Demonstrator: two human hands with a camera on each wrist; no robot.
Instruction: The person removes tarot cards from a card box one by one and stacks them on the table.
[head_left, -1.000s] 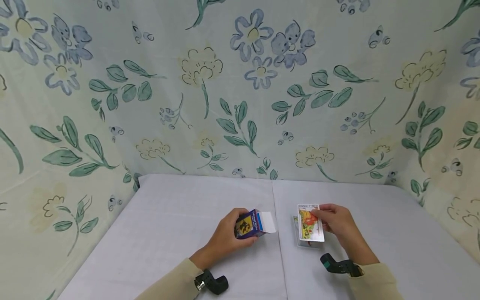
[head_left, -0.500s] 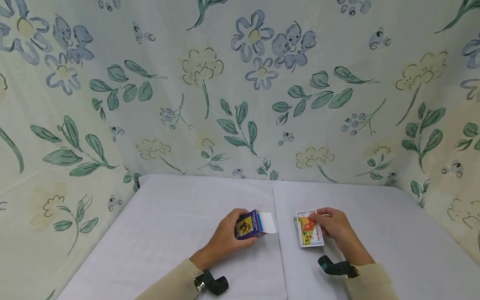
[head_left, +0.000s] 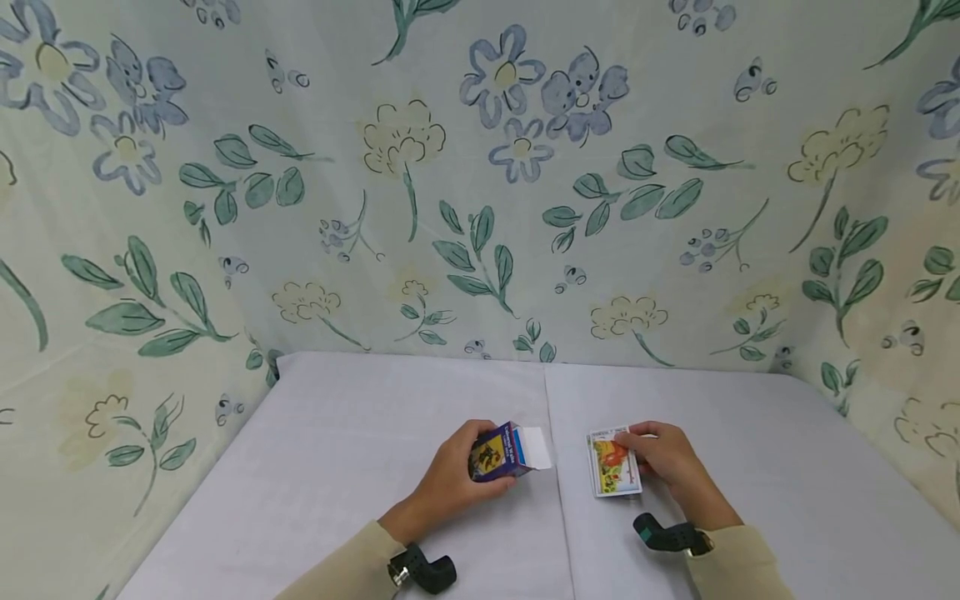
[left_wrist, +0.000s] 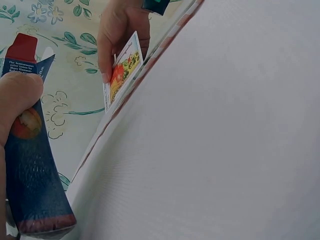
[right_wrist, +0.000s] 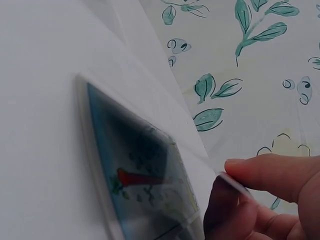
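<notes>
My left hand (head_left: 450, 475) grips a small purple-and-blue card box (head_left: 489, 455) with a yellow picture panel. The box's white end flap sticks out to the right; in the left wrist view the thumb lies across the box near its raised red flap (left_wrist: 23, 47). At the right, my right hand (head_left: 666, 454) pinches a playing-size picture card (head_left: 613, 468), white-bordered with red and yellow art, between thumb and fingers. That card overlaps other cards (right_wrist: 145, 175) on the table, which show a dark picture in the right wrist view and are mostly hidden from the head view.
A white cloth covers the table (head_left: 360, 408), with a crease (head_left: 558, 500) running between the hands. Behind it hangs a floral curtain (head_left: 480, 183). Black wrist cameras (head_left: 427, 571) are strapped at both cuffs.
My right hand has lowered the card slightly toward me and left, so it now covers nearly all of the cards beneath. The left hand and box have stayed in place.
</notes>
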